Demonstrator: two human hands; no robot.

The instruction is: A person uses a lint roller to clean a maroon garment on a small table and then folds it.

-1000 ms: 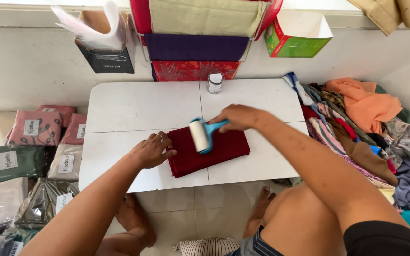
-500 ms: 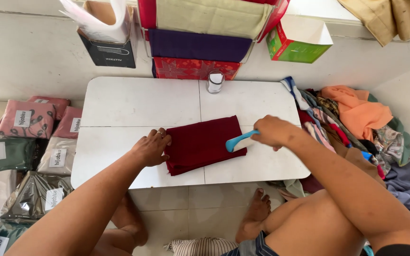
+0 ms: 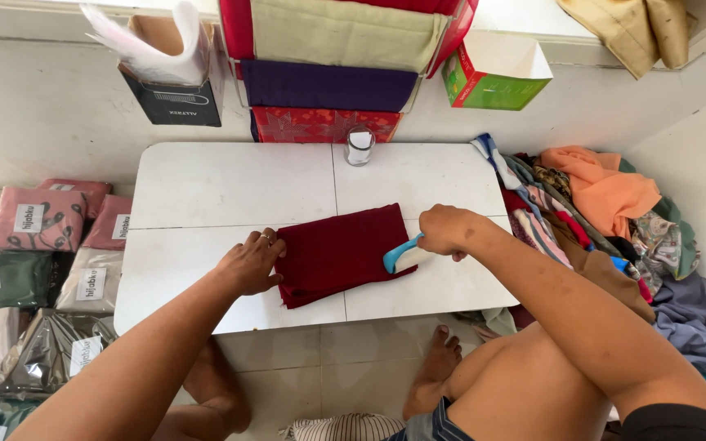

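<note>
Seated at a low white table (image 3: 222, 188), we press our left hand (image 3: 248, 263) flat, fingers spread narrow, on the 9 o'clock edge of a folded maroon cloth (image 3: 337, 253) lying near the middle of the tabletop, a little toward our side. A ring shows on 1 finger of that hand. Our right hand (image 3: 444, 231) is closed around the blue handle of a lint roller (image 3: 402, 255), whose pale roll rests at the cloth's 3 o'clock edge, partly on the cloth and partly on the bare table.

At 12 o'clock from the cloth a small glass jar (image 3: 359, 145) stands upright near the table's far edge. Beyond it, against the wall, sit stacked fabrics: a red patterned box (image 3: 320, 125), a purple fold (image 3: 328, 84) above it and a pale green fold (image 3: 345, 33) on top. A green and red carton (image 3: 492, 77) lies at 1 o'clock, and a dark box holding clear plastic bags (image 3: 165, 73) at 11 o'clock.

At 3 o'clock a heap of mixed clothes (image 3: 606, 212) spills over the floor beside the table. At 9 o'clock, packed garments in labelled plastic sleeves (image 3: 38, 245) lie in rows on the floor.
</note>
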